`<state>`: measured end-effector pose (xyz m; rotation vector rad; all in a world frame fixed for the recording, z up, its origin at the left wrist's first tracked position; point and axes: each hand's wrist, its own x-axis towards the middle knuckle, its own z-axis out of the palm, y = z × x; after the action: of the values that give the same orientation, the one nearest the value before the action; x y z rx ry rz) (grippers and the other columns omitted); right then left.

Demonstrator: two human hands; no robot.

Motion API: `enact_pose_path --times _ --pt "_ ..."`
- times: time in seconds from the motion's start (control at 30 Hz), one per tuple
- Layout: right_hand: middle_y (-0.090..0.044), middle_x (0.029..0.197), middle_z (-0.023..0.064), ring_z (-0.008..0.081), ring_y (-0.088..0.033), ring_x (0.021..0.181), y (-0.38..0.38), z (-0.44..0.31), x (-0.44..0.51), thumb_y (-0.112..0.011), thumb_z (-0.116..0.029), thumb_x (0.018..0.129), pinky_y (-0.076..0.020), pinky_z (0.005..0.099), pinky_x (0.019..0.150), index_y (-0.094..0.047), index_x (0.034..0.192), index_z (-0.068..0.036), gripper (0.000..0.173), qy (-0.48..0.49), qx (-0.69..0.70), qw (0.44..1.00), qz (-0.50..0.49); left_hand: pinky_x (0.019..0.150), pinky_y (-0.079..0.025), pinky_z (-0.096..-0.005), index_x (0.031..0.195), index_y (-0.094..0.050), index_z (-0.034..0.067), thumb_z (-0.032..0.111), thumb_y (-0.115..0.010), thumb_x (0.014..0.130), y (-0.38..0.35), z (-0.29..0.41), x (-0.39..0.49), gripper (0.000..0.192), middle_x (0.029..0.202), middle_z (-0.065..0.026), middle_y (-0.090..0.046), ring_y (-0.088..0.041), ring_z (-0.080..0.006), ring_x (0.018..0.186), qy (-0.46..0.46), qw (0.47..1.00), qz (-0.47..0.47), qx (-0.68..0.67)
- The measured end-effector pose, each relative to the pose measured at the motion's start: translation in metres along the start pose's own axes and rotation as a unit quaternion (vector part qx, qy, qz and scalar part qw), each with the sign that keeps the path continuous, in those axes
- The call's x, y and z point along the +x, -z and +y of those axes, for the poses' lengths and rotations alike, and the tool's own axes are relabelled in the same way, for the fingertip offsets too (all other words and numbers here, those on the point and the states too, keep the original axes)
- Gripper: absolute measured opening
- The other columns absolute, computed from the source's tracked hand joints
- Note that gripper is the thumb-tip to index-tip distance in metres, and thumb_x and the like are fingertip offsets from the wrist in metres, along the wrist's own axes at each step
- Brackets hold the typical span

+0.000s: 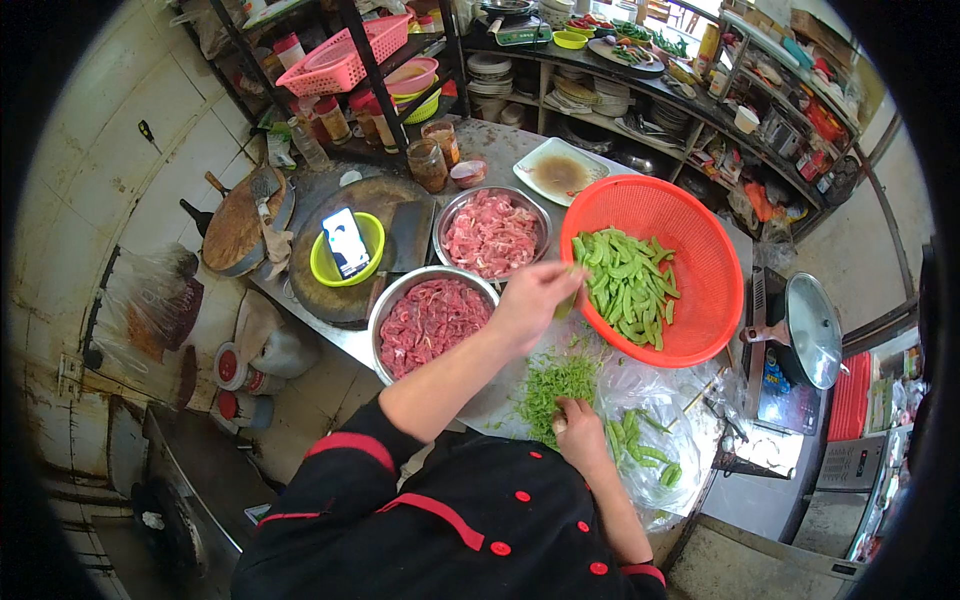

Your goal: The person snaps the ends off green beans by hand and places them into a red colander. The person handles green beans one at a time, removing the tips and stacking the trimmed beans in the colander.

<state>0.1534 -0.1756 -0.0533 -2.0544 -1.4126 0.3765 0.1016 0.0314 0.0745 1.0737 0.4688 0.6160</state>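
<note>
My left hand (534, 301) is at the left rim of a red plastic colander (709, 307), with a blurred green pea pod between its fingers. Flat green pea pods (626, 285) lie heaped inside the colander. My right hand (581, 435) rests with curled fingers at the lower edge of a pile of thin green trimmings (559, 386); what it holds, if anything, is hidden. Just right of it, a clear plastic bag (675, 431) holds more pods (651, 453). Left of my left hand stand two steel bowls of sliced raw meat (495, 232) (431, 326).
A cleaver (411, 236) and a yellow-green bowl (319, 259) with a phone (345, 244) lie on the round chopping block (315, 300). Behind the colander is a plate of brown liquid (562, 176); glass jars (427, 166) stand further left. A lidded pan (814, 330) is at the right.
</note>
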Motion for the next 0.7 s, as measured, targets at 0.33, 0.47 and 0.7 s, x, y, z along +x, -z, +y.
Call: enact_pose_path --times 0.33,0.47,0.7 --pt "-0.065 0.089 0.0186 0.0355 -0.064 0.079 0.068 0.021 -0.044 -0.064 -0.005 0.082 -0.0513 0.0409 0.071 -0.066 0.096 -0.002 0.014 -0.139 0.14 0.974 0.108 0.084 -0.05 -0.0376 0.118 -0.058 -0.003 0.012 -0.063 0.082 0.015 -0.057 0.112 0.039 0.105 -0.0184 -0.066 -0.065 -0.0299 0.092 -0.151 0.961 0.01 0.232" --pt "-0.065 0.085 0.0206 0.0373 -0.063 0.076 0.076 0.082 -0.092 -0.062 -0.005 0.081 -0.0508 0.0399 0.069 -0.066 0.089 -0.001 0.01 -0.276 0.008 0.951 0.139 0.082 -0.051 -0.0374 0.105 -0.064 0.0 0.011 -0.064 0.082 -0.026 -0.046 0.013 0.025 0.094 -0.0158 -0.066 -0.065 -0.0293 0.09 -0.204 0.872 -0.067 0.44" --pt "-0.068 0.092 0.0198 0.0337 -0.066 0.085 0.088 0.029 -0.058 -0.061 -0.013 0.081 -0.0518 0.0405 0.079 -0.067 0.1 -0.003 0.022 -0.199 0.114 0.973 -0.039 0.066 -0.051 -0.029 0.095 -0.069 0.0 0.006 -0.067 0.082 -0.046 -0.092 -0.061 0.014 0.083 -0.0119 -0.068 -0.065 -0.0195 0.072 -0.123 0.901 -0.229 0.349"
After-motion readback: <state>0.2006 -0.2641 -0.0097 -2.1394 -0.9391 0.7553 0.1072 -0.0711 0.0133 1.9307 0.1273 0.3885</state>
